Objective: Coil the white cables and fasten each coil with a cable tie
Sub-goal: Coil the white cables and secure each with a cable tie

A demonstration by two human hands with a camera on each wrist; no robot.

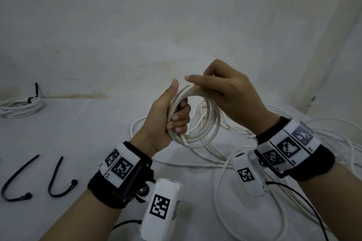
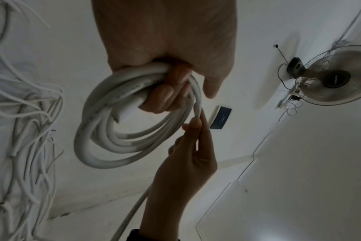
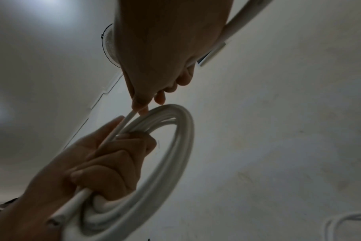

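Task partway. One finished coil (image 1: 20, 106) tied with black cable tie, far left on tabletop (image 1: 82, 123). Second coil (image 1: 195, 121) midair, left hand (image 1: 168, 121) fingers clamped round bundle; right hand (image 1: 225, 92) pinching feeding strand at coil top. Left: finish winding, tie; two spare cable ties (image 1: 39, 178) near left; loose cable pile (image 1: 293, 162) uncoiled at right. Left wrist only: wall fan (image 2: 336, 76). Right wrist only: cut cable end (image 3: 54, 220) below left fist.

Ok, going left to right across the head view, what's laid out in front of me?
Tied coil far left → two loose black cable ties → left hand gripping the coil in progress → right hand pinching its top strand → loose white cable pile.
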